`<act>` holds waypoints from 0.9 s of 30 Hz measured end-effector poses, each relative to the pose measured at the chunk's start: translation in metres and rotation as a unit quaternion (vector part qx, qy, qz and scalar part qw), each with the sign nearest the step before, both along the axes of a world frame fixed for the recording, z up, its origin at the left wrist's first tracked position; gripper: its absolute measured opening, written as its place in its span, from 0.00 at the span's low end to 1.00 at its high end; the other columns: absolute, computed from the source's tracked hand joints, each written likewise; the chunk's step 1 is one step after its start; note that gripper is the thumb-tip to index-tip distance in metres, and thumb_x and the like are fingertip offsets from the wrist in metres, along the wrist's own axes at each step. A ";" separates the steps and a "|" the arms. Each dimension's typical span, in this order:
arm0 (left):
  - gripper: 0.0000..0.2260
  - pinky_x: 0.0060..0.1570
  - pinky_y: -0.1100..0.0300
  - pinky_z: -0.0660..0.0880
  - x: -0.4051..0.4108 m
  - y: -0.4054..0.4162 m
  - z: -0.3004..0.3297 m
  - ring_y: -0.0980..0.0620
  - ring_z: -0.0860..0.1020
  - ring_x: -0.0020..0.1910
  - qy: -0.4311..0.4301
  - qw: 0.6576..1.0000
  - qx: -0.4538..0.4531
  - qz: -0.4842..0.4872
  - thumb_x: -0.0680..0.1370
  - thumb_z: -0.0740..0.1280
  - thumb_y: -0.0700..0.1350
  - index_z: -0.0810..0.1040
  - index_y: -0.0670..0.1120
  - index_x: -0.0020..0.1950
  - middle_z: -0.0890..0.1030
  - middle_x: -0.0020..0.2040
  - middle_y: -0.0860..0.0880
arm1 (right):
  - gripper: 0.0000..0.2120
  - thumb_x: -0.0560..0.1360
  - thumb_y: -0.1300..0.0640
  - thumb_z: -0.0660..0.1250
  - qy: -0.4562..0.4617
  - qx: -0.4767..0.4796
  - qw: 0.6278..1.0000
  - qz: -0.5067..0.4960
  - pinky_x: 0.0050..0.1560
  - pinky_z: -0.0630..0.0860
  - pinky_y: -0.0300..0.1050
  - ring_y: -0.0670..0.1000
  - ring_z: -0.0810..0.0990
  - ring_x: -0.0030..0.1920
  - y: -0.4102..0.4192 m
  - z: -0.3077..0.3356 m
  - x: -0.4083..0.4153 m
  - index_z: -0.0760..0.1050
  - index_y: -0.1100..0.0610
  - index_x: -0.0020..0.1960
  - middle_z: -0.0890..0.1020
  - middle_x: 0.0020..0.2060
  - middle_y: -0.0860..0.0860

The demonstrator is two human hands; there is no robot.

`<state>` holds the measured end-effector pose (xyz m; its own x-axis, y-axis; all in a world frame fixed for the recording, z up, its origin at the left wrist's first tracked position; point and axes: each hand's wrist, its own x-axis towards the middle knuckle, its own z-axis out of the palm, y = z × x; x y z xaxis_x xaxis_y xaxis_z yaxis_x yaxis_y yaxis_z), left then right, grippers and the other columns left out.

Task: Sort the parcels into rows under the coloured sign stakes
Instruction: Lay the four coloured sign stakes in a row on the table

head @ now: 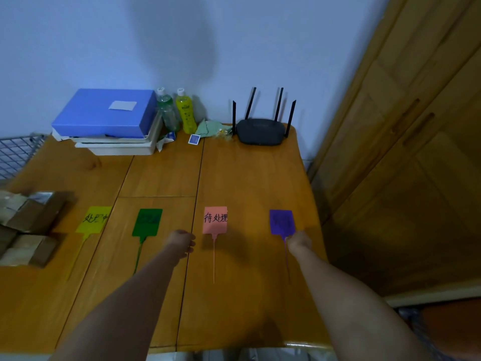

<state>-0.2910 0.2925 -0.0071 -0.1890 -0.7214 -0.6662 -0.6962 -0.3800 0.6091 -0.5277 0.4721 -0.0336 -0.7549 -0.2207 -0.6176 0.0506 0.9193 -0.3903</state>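
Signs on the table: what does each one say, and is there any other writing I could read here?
Pink sign: "待处理".
Yellow sign: "处理中", middle character blurred.
Green sign: dark writing, unreadable.
Purple sign: dark writing, unreadable.
Yellow bottle: label print too small.
Blue box: label shows no legible text.

Four coloured sign stakes lie flat in a row across the wooden tabletop, each a flat rectangular tag with a thin stem pointing toward the near edge. From left to right: a yellow stake (91, 220) with black handwriting, a green stake (147, 222), a pink stake (215, 220) with black characters, and a purple stake (282, 222). At the table's left edge, beside the yellow one, sits a cluster of brown cardboard parcels (28, 227), some taped, packed closely together.
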 end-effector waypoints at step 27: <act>0.12 0.42 0.55 0.74 0.258 -0.164 0.074 0.45 0.78 0.42 -0.027 0.976 -0.142 -0.163 0.77 0.61 0.40 0.79 0.36 0.53 0.82 0.48 0.38 | 0.16 0.77 0.61 0.54 0.103 0.077 0.927 0.353 0.44 0.73 0.43 0.54 0.79 0.53 -0.219 0.101 0.306 0.75 0.61 0.59 0.79 0.55 0.56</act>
<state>-0.0332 0.1286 0.0669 -0.4096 -0.7855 -0.4640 -0.7857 0.0454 0.6169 -0.2213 0.2534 0.0675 -0.5619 -0.6260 -0.5408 -0.6458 0.7405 -0.1862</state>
